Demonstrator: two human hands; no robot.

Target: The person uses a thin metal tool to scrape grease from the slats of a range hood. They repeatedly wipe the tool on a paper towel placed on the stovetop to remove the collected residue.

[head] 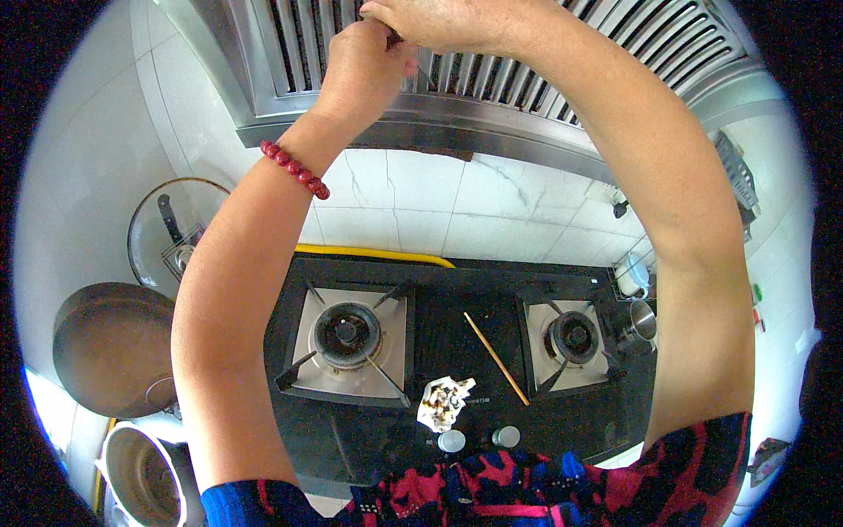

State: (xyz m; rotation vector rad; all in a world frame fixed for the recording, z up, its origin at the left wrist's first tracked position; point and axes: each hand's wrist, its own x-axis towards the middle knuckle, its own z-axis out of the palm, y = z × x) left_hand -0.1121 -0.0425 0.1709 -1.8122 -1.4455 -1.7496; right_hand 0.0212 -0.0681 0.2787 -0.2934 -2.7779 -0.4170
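Observation:
Both arms reach up to the slatted metal grille [487, 79] of a range hood. My left hand [369, 66], with a red bead bracelet [294, 167] on its wrist, is curled against the slats. Close above it and touching or overlapping it is my right hand [441, 23], partly cut off by the top of the picture. Something small and dark shows between the two hands, too hidden to name. Which hand grips it I cannot tell. Below, a soiled crumpled tissue [444, 403] and a single wooden chopstick [497, 359] lie on the black gas hob [454, 296].
Two burners, left [346, 334] and right [574, 336], flank the chopstick. A yellow strip [375, 253] runs along the hob's back edge. At left are a glass lid [146, 230], a dark pan [115, 349] and a pot [108, 461]. A metal cup [640, 321] stands at right.

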